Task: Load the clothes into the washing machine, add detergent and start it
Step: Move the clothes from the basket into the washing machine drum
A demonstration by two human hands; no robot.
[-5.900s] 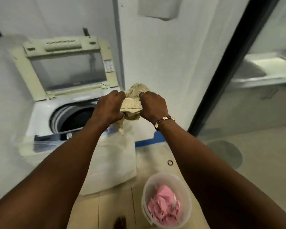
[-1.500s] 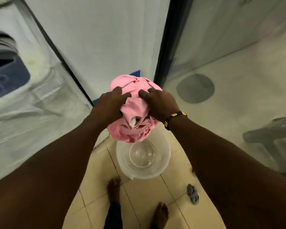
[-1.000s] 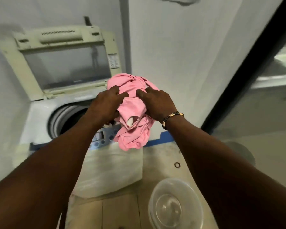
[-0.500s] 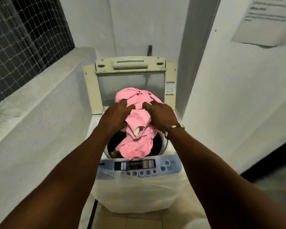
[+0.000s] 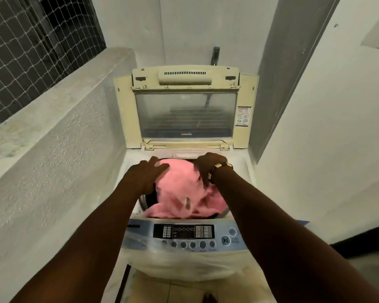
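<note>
The white top-loading washing machine stands in front of me with its cream lid raised upright. A bunched pink garment, motion-blurred, fills the mouth of the drum and hangs over its front edge. My left hand lies on the garment's left top with its fingers spread. My right hand, with a bracelet at the wrist, is at the garment's right top; its fingers bend down into the cloth and are partly hidden. The blue control panel is just below the drum.
A rough concrete ledge runs along the left, under a netted window. A white wall closes the right side. A tap sticks out behind the lid. Clear plastic sheeting covers the machine's front above the tiled floor.
I lifted the pink garment out of the clear tub on the floor and carried it to the machine. It has now dropped into the drum mouth, and my hands have moved apart.
</note>
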